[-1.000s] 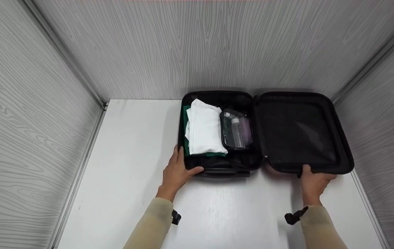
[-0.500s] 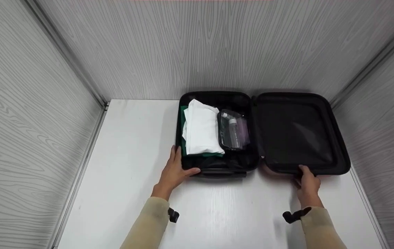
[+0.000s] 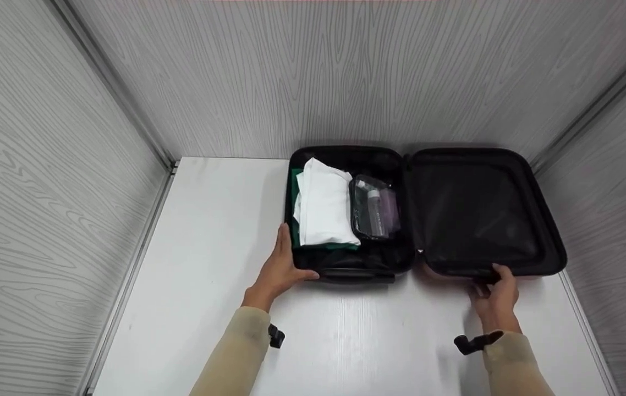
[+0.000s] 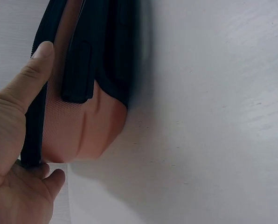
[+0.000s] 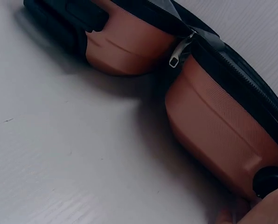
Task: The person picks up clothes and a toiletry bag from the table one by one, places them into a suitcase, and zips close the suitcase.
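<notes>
A suitcase with a black lining and orange-pink shell lies spread open on the white table. My left hand (image 3: 279,272) grips the front left corner of its packed half (image 3: 379,257), thumb over the front rim. In the left wrist view the left hand's (image 4: 8,144) fingertips bend round the corner. My right hand (image 3: 500,300) holds the lid (image 3: 478,214) by its front edge, thumb on the rim and fingers underneath. The right wrist view shows only part of the right hand (image 5: 269,205), beside a round black foot (image 5: 269,181) on the shell.
Inside the packed half lie a folded white cloth (image 3: 327,206), green fabric (image 3: 295,236) under it, and a clear pouch (image 3: 364,220) with a bottle (image 3: 375,212) and something purple. A black handle (image 3: 360,276) juts from the front. The grey wall (image 3: 313,77) stands close behind.
My right hand has turned and shifted slightly along the lid's front edge, its fingers now tucked beneath on the left. The shine on the lid lining has changed. My left hand stays at its corner.
</notes>
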A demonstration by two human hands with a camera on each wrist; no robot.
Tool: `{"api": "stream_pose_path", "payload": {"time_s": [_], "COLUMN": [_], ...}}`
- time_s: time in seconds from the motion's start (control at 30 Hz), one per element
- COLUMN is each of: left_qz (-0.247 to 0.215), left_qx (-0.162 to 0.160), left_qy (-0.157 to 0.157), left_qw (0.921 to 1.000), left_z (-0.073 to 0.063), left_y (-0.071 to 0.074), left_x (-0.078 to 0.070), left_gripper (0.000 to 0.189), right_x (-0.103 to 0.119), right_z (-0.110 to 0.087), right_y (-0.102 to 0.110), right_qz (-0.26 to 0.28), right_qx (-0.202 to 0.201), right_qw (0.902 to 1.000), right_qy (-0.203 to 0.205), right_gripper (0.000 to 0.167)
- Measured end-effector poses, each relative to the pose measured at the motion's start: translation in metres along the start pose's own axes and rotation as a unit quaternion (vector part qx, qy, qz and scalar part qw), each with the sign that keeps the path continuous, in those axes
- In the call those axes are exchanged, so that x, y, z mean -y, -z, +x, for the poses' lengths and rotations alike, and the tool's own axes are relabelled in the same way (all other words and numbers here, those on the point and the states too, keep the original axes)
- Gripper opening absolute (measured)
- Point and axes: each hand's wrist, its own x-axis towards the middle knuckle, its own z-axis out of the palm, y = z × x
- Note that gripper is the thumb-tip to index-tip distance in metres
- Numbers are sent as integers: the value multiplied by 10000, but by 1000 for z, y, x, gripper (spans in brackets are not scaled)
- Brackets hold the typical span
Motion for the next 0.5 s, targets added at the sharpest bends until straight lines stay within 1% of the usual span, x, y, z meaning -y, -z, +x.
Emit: {"api": "stream_pose_path", "payload": {"time_s": [0.07,0.1,0.13,0.2,0.23,0.3,0.37,0.4,0.5], "left_qz": [-3,-13,-30,-32,-31,-13,11,16,5], "left_qx": [-8,-17,-26,-42,-43,-51,-71,-82,-95], "left_qy": [-10,-3,7,15,26,40,56,63,55], "left_qw": [10000,10000,10000,10000,10000,10000,10000,9999,9999], "left_z": [1,2,2,2,2,2,2,2,2], "left_y": [-1,-2,-3,-4,-4,-4,-3,-2,-1], "left_x": [1,1,1,0,0,-1,-2,-2,-2], "left_gripper": [142,141,141,140,140,140,139,139,138], "right_x": [0,0,0,1,1,2,1,1,-1], "right_z": [-1,-3,-4,-6,-8,-11,-14,-15,-18], "right_y": [1,1,0,-4,-6,-11,-15,-17,-20], "right_qz": [135,123,62,-90,-195,-551,-867,-1025,-1360], "right_qx": [107,170,242,280,272,165,76,43,-110], "right_qw": [9998,9994,9987,9958,9936,9878,9824,9793,9691], "right_qy": [129,275,434,866,1076,1450,1655,1745,2053], "right_gripper": [15,12,11,13,17,33,51,58,64]}}
